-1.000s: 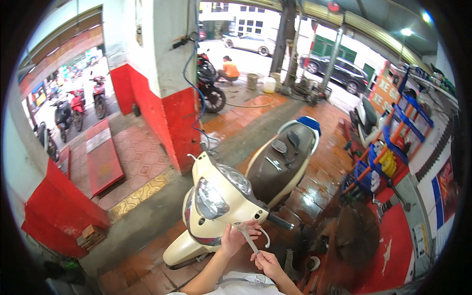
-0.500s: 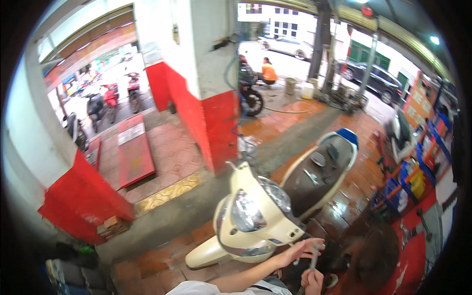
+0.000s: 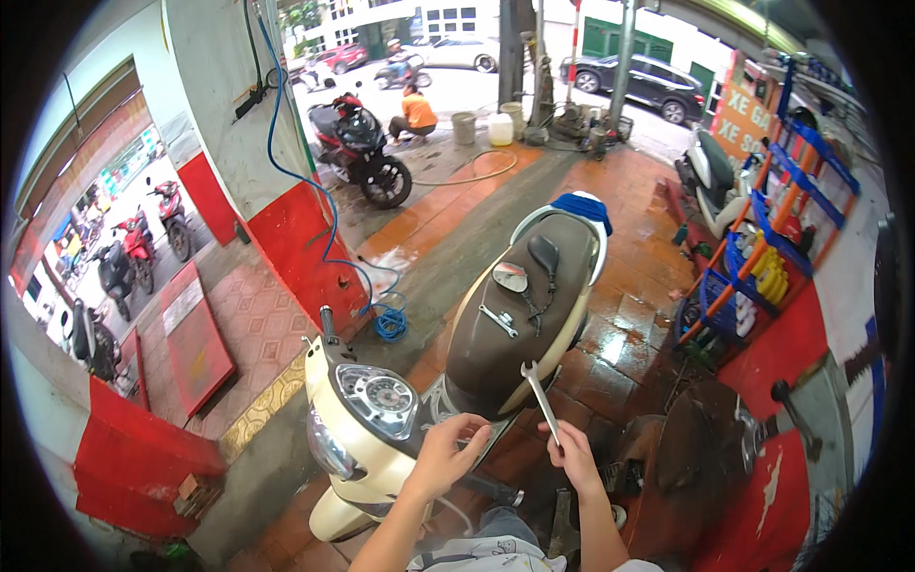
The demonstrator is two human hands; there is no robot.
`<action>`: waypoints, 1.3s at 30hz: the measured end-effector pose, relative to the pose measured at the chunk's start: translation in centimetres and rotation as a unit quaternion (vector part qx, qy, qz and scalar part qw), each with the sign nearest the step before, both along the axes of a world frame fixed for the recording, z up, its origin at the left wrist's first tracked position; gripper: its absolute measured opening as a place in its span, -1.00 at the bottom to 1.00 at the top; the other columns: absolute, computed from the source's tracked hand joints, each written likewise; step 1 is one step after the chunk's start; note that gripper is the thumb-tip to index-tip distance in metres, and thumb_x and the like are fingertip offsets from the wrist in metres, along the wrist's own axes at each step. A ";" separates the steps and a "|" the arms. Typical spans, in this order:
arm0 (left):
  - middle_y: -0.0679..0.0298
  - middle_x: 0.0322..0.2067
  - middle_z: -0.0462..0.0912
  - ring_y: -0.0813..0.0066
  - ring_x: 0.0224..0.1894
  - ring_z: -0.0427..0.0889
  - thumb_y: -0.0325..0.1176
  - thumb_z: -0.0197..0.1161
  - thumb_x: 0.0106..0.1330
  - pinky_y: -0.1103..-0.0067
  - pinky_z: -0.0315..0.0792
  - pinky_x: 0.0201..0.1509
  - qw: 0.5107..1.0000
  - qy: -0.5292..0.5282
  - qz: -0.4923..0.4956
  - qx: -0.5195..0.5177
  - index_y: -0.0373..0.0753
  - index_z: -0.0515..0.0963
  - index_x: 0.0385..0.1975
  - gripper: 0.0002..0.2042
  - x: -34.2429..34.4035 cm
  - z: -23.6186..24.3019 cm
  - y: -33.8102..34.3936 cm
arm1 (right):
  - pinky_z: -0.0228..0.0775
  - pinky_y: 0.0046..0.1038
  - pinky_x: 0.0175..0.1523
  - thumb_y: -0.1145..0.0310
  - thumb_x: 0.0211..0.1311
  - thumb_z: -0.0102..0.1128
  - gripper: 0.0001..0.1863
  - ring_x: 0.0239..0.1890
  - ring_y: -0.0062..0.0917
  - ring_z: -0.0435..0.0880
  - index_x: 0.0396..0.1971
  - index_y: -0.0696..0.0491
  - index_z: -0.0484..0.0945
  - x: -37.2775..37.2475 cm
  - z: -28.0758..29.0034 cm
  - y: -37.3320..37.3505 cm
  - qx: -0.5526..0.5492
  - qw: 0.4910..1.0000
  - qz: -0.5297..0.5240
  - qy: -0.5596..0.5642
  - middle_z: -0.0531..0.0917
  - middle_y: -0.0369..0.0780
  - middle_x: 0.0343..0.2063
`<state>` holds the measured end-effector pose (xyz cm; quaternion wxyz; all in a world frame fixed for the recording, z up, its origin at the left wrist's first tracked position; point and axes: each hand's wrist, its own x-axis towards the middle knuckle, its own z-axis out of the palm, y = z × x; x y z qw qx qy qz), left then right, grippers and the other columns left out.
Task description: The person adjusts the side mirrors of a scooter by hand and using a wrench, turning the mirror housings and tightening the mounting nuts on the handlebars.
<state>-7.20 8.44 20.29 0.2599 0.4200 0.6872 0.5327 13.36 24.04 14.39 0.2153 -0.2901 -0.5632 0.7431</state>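
Note:
A silver open-end wrench points up and away from my right hand, whose fingers are closed around its lower end. To its left, my left hand is open and empty, fingers curved with a gap to the thumb, above the cream scooter near its dashboard. On the brown seat lie two detached mirrors, one showing its dark back and the other its glass. Beside them rests a small group of silver wrenches. A blue cloth covers the seat's far end.
At right stand a blue-and-orange rack and a grey machine with a lever. A blue hose coils by the red-and-white pillar. Farther off, a person in orange squats beside a black-red motorbike.
My view has swung right, bringing the scooter's dashboard and seat into fuller view. My left hand, earlier at the wrench's upper end, has moved left away from it. The right hand keeps the wrench.

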 end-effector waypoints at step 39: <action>0.08 -0.38 0.67 0.28 -0.32 0.66 -0.26 0.13 0.43 0.44 0.50 -0.19 0.981 0.065 0.118 -0.137 -0.36 0.60 -0.29 -0.75 -1.4 -5.8 3.8 | 0.11 -0.54 -0.71 -0.30 0.33 -0.03 -0.30 -0.77 -0.59 0.43 -0.38 0.14 0.65 -17.6 -32.2 20.0 -0.165 0.968 -0.097 -0.163 0.58 -0.25 -0.68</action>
